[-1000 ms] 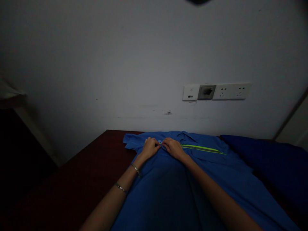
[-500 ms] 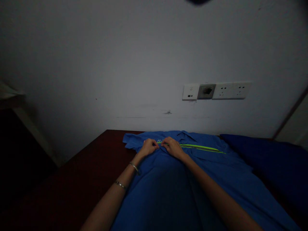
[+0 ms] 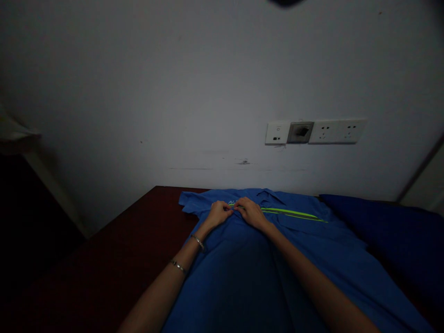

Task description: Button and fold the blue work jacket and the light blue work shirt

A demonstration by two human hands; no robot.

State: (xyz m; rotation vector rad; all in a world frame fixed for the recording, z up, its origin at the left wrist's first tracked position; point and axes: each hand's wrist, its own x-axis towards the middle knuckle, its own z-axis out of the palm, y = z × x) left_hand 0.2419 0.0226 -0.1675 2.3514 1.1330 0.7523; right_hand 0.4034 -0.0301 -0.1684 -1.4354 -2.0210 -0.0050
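A blue short-sleeved shirt (image 3: 308, 240) with a neon-green and grey stripe across the chest lies spread over a dark red-brown tabletop (image 3: 138, 236). Both hands meet on it just below the stripe, near white lettering. My left hand (image 3: 219, 213), with two bracelets on its forearm, pinches the shirt's cloth between thumb and fingers. Right beside it, my right hand (image 3: 250, 212) is closed in a pinch on the same part of the shirt. Any button or small fastening between the fingertips is too small to make out. The collar points toward the wall.
Behind the table rises a pale wall (image 3: 194, 92) with a row of sockets and switches (image 3: 315, 132). A darker blue folded cloth (image 3: 398, 236) lies at the right. At the far left stands a dark piece of furniture (image 3: 27, 208) with something pale on top.
Both hands stay pinched on the shirt; the left fingertips have come slightly closer to the right ones. The whole view has shifted a little.
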